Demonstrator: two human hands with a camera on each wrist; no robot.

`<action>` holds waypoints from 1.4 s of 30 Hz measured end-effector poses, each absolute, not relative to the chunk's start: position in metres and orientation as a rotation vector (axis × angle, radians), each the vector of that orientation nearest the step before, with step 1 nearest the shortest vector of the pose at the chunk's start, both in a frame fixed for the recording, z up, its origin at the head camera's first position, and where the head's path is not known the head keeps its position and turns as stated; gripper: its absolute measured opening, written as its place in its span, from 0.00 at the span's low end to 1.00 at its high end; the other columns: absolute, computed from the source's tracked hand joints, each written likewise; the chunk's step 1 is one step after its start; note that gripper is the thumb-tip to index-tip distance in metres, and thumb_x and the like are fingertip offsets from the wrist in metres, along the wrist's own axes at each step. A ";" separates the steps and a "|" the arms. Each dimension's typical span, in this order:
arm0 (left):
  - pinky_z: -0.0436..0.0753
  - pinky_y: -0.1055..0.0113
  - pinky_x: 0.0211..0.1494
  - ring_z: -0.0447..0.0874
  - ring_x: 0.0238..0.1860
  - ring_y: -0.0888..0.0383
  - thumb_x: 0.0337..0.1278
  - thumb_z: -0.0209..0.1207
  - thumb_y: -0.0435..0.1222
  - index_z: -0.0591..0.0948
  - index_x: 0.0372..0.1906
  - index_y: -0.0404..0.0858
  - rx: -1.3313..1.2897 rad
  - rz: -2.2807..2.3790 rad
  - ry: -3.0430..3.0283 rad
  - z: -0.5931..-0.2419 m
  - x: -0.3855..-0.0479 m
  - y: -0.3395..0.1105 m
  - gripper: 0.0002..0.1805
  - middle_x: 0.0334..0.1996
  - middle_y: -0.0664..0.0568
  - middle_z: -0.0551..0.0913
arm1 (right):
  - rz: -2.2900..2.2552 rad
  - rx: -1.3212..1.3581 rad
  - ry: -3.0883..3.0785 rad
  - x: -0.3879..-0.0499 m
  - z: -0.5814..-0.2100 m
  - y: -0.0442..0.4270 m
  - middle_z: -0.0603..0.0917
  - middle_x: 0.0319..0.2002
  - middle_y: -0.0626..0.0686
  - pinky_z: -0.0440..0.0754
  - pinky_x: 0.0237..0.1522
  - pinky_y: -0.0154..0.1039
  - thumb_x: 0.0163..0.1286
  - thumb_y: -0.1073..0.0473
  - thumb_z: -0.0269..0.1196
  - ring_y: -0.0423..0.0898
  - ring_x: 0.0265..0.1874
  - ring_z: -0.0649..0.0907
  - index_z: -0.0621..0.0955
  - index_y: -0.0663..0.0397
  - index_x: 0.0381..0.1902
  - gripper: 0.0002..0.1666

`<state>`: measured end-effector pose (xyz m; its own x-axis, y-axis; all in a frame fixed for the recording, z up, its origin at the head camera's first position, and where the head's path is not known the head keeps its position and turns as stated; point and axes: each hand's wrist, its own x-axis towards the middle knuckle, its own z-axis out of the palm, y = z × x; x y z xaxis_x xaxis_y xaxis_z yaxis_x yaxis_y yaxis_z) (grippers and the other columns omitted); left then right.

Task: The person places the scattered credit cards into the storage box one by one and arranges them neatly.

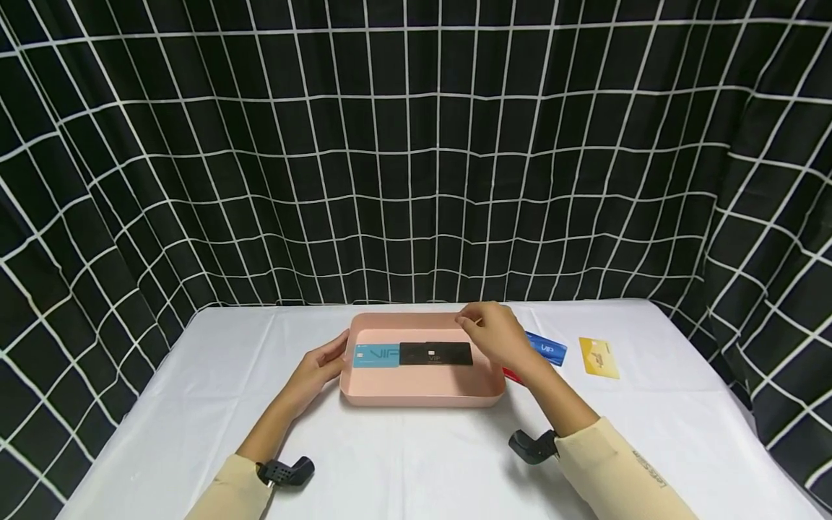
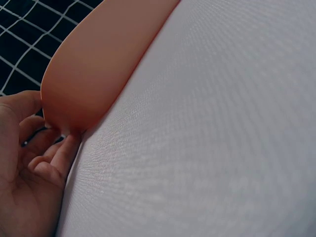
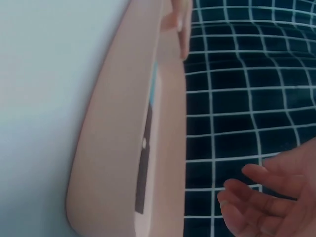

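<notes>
A shallow pink tray (image 1: pixel 422 390) stands on the white table. Inside it a light blue card (image 1: pixel 375 355) marked VIP lies left of black VIP cards (image 1: pixel 448 354), which seem to overlap in one row. My left hand (image 1: pixel 318 372) holds the tray's left end; in the left wrist view, fingers of the left hand (image 2: pixel 34 163) touch its rim and lower corner. Over the tray's right end hovers my right hand (image 1: pixel 497 336). The right wrist view shows the right hand (image 3: pixel 271 197) with loosely curled fingers and nothing visible between them.
Right of the tray lie a dark blue VIP card (image 1: pixel 547 348) and a yellow card (image 1: pixel 599 357). A red card (image 1: pixel 513 375) is mostly hidden by the tray and right arm. Behind the white table (image 1: pixel 403 462) hangs a black curtain (image 1: pixel 416 166) with a white grid.
</notes>
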<state>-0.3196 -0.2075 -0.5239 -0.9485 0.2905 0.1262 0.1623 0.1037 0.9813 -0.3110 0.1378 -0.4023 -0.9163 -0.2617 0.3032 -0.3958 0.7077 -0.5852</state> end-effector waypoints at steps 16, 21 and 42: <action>0.72 0.61 0.71 0.61 0.76 0.46 0.75 0.56 0.34 0.61 0.78 0.37 0.432 1.974 2.279 -0.527 -0.318 -0.206 0.33 0.77 0.42 0.62 | 1.009 0.473 -2.661 -0.282 -0.397 0.169 0.90 0.41 0.56 0.85 0.42 0.51 0.73 0.62 0.61 0.53 0.38 0.86 0.88 0.62 0.46 0.11; 0.72 0.61 0.71 0.62 0.76 0.47 0.75 0.56 0.35 0.61 0.79 0.37 0.425 1.961 2.293 -0.527 -0.318 -0.206 0.33 0.77 0.43 0.62 | 1.009 0.449 -2.662 -0.277 -0.397 0.184 0.90 0.41 0.56 0.84 0.46 0.55 0.73 0.62 0.61 0.55 0.40 0.86 0.87 0.62 0.46 0.11; 0.72 0.61 0.71 0.60 0.77 0.47 0.75 0.55 0.34 0.60 0.79 0.37 0.445 1.967 2.283 -0.522 -0.319 -0.207 0.33 0.77 0.42 0.61 | 1.018 0.323 -2.711 -0.284 -0.422 0.234 0.89 0.41 0.59 0.84 0.45 0.51 0.71 0.62 0.65 0.57 0.42 0.86 0.87 0.64 0.46 0.11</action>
